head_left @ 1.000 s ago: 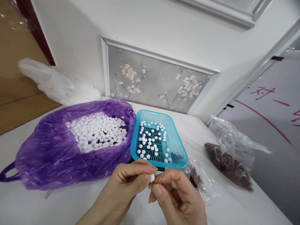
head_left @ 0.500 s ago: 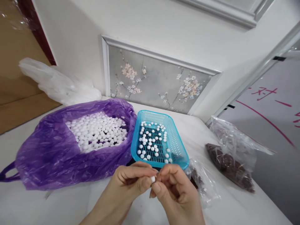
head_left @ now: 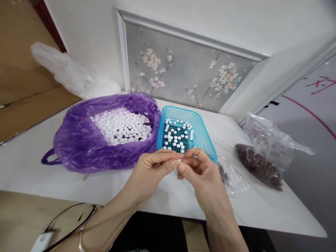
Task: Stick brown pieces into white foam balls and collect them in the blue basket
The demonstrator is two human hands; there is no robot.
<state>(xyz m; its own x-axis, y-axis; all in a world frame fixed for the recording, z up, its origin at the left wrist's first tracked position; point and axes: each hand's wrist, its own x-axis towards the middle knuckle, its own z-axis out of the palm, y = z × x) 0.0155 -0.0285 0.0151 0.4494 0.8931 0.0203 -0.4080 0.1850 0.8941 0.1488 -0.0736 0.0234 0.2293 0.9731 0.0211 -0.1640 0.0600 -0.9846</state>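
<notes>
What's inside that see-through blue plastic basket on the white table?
Small round white balls lie scattered inside the see-through blue plastic basket. The person's bare left hand and bare right hand hide part of its near end, so whatever lies there cannot be seen.

White table (head_left: pixel 105 187) bears purple bag (head_left: pixel 78 147) — and blue basket (head_left: pixel 201 131).

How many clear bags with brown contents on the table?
2: larger bag farther right; smaller bag beside the right hand, which partly hides it. More could be hidden.
</notes>
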